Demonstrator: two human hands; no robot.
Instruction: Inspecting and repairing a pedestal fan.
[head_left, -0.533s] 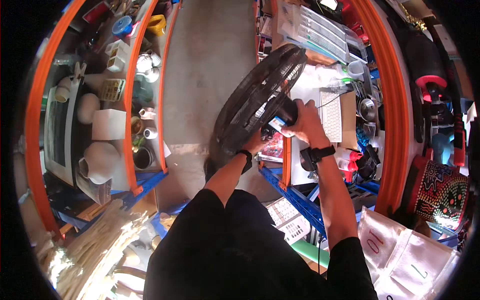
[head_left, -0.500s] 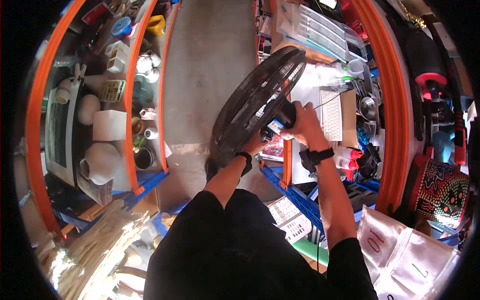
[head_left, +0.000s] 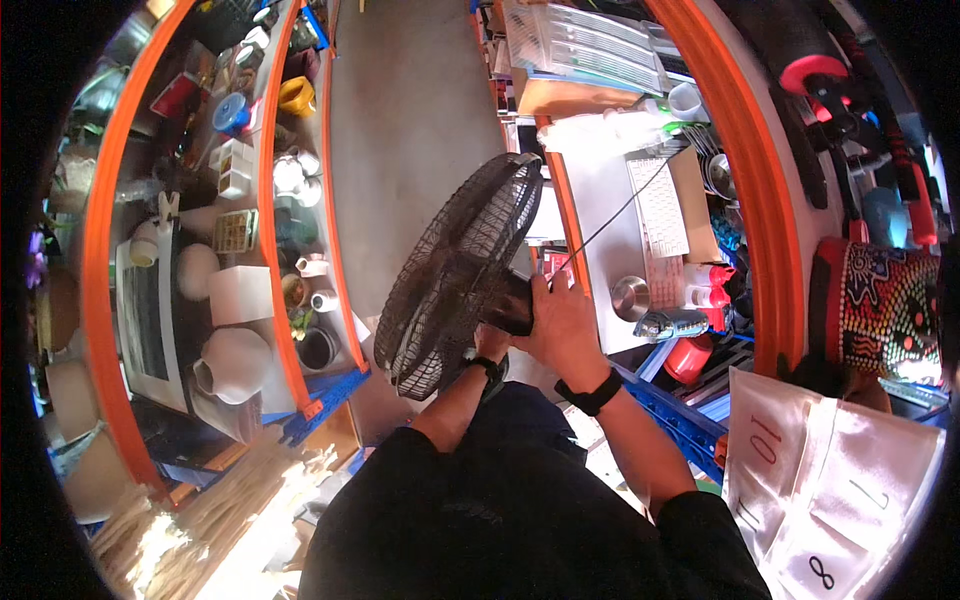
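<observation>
A black electric fan (head_left: 440, 285) with a round wire cage hangs tilted in front of me, above the aisle. My right hand (head_left: 562, 325) is closed round the motor housing (head_left: 510, 305) behind the cage. My left hand (head_left: 492, 343) grips the fan lower down, below the housing; its fingers are mostly hidden. A thin dark cord (head_left: 630, 200) runs from near the housing up toward the right shelf. Both wrists wear black bands.
Orange-framed shelves stand on both sides of a grey floor (head_left: 415, 90). On the right shelf are a white keyboard (head_left: 657, 210), a metal cup (head_left: 630, 298) and red-capped bottles (head_left: 706, 285). The left shelf holds a white round vase (head_left: 235, 365). White numbered pockets (head_left: 790, 450) hang at lower right.
The fan has moved left and nearer to me, with both hands still on it, and has turned somewhat. My view has shifted, showing more of the right shelf's near end.
</observation>
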